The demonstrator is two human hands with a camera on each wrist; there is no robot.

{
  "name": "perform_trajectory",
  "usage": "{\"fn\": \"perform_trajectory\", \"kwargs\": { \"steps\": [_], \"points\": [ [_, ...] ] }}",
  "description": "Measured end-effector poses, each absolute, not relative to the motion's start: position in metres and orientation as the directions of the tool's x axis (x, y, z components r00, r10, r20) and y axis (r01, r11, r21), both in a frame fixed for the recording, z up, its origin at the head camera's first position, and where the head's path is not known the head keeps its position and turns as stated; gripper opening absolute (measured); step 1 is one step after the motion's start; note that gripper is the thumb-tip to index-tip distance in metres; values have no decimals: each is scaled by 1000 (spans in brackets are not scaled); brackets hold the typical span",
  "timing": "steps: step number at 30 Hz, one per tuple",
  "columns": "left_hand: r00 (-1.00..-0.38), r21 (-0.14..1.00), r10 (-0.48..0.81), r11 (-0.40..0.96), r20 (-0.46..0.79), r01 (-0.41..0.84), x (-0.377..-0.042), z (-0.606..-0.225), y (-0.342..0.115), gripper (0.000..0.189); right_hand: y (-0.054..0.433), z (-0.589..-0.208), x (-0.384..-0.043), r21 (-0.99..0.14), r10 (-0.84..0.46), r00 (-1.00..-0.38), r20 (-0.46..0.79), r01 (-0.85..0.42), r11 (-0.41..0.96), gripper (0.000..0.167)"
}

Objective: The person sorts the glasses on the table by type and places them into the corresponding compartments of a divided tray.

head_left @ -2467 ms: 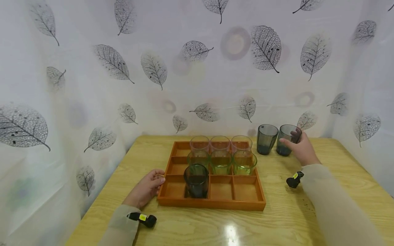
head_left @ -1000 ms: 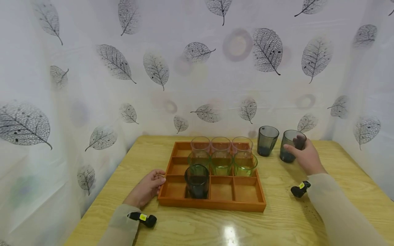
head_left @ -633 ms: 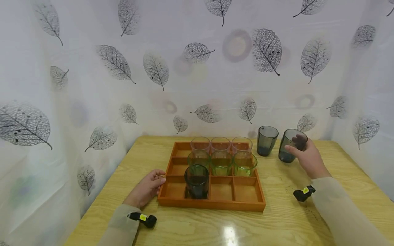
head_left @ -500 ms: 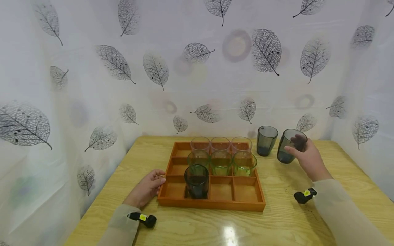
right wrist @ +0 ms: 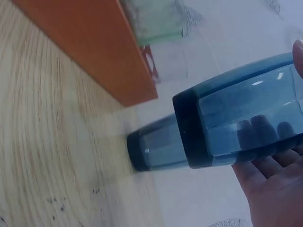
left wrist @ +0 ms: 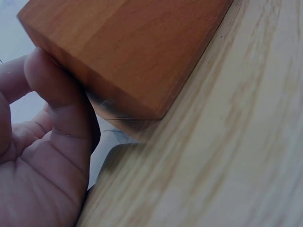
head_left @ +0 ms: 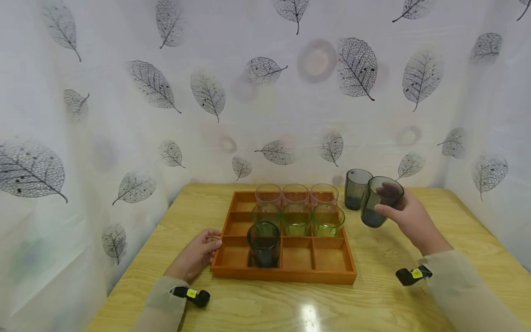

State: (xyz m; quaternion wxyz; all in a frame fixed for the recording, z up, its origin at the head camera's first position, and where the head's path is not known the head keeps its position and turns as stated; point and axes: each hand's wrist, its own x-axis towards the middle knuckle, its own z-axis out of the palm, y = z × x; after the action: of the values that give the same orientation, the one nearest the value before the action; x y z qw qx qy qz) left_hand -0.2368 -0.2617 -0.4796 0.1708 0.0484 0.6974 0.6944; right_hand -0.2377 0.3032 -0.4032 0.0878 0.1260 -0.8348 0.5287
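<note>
My right hand (head_left: 408, 216) grips a smoky grey glass (head_left: 379, 203), thumb on the near side and fingers round the back. The glass is tilted and raised above the table, as the right wrist view also shows. Behind it a second grey glass (head_left: 357, 189) stands upright on the table. My left hand (head_left: 197, 253) holds the left edge of a wooden compartment tray (head_left: 284, 275); in the left wrist view a fingertip (left wrist: 40, 61) presses its side. A dark glass (head_left: 264, 246) stands in the tray's front row, second compartment from the left.
Three green glasses (head_left: 295, 221) fill part of the tray's middle row, with three pinkish clear glasses (head_left: 295, 196) behind them. A leaf-print curtain (head_left: 249, 115) closes off the back and sides of the wooden table (head_left: 249, 304).
My right hand has lifted the grey glass off the table and brought it left and nearer, tilting it. It now overlaps the standing grey glass. The left hand and tray have stayed put.
</note>
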Motion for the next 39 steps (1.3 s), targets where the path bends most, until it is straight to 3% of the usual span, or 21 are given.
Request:
{"fn": "perform_trajectory", "kwargs": {
  "steps": [16,39],
  "points": [
    [-937,984,305,26,-173,-174,-238,-480,-262,32,263,-390,-215,-890,-252,-926,282,-350,292,60],
    [-936,982,299,37,-189,-186,-236,-477,-262,33,210,-388,-199,-925,-391,-887,246,-335,179,63]
  ]
}}
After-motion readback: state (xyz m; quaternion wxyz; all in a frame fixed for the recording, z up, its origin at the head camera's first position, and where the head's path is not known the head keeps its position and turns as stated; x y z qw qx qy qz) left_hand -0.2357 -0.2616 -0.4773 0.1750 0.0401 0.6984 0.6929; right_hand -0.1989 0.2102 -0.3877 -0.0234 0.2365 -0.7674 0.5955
